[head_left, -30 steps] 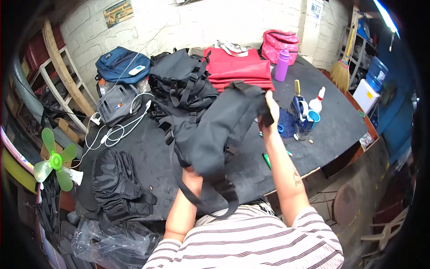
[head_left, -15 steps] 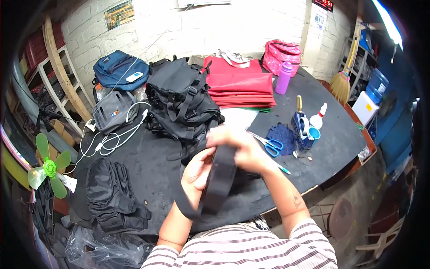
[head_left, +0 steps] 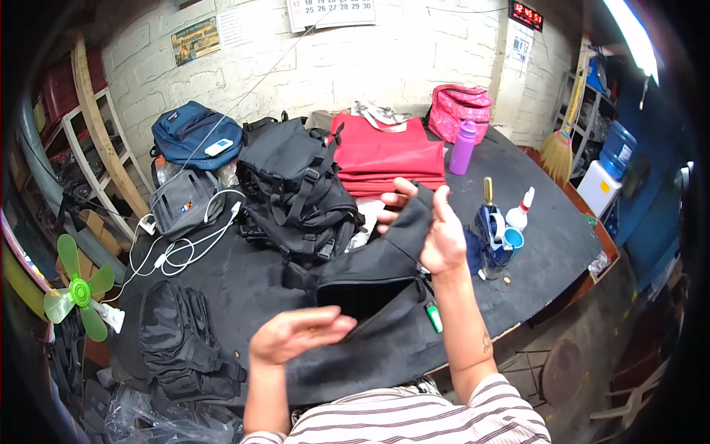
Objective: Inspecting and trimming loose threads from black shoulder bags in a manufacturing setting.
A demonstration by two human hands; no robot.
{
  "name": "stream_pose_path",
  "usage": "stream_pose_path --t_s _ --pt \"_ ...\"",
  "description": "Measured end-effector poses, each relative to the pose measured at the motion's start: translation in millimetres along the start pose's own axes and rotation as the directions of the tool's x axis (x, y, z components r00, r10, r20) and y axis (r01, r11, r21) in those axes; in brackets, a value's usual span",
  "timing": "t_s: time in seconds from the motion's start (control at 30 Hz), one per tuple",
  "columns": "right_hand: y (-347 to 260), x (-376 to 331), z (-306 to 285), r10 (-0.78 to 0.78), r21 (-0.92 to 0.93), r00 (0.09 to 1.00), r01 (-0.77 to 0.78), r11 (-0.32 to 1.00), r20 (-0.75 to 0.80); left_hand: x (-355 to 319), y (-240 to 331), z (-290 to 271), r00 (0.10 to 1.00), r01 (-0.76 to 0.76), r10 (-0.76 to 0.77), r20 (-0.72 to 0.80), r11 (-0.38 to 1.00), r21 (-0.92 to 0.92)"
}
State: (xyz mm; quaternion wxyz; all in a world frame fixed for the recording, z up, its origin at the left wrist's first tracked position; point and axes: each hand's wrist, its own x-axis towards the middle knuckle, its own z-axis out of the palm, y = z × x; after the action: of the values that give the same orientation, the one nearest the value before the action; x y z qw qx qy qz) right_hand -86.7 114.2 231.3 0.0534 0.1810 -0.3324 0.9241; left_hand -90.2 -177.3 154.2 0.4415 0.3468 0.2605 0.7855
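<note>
One right hand (head_left: 445, 246) is gripping the black bag (head_left: 370, 260) at one o'clock; empty left hand (head_left: 294, 334) should be bracing seven.

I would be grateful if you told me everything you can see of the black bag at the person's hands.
The black bag looks like soft, smooth fabric. Its narrow upper end slants up to the right, between the thumb and fingers of the right hand. Lower down, a wide mouth gapes open, its inside dark. The flat left hand is at the mouth's lower-left edge; blur hides whether it touches. The bag is over the table.
</note>
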Motion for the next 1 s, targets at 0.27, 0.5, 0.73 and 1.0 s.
stream_pose_path --t_s 0.27,0.5,0.73,1.0 --pt "-0.4 -3.8 4.3 -0.083 0.195 0.990 0.060 0.979 0.110 14.1 -16.4 -25.4 0.932 -0.187 0.121 -0.342 0.968 -0.166" --pt "16.1 -14.0 -123.5 0.019 -0.038 0.925 -0.037 0.999 -0.378 42.1 32.5 -7.4 0.727 -0.285 0.516 -0.452 0.826 0.486" --pt "31.7 -45.3 -63.4 -0.650 -0.986 0.749 -0.164 0.007 -0.129 118.8 36.5 -13.4 0.879 -0.053 0.162 -0.448 0.968 0.247" --pt "66.9 -46.6 -12.1 -0.451 -0.965 0.889 -0.177 -0.194 -0.073 168.9 27.8 -34.3 0.914 -0.011 0.095 -0.394 0.978 0.211"
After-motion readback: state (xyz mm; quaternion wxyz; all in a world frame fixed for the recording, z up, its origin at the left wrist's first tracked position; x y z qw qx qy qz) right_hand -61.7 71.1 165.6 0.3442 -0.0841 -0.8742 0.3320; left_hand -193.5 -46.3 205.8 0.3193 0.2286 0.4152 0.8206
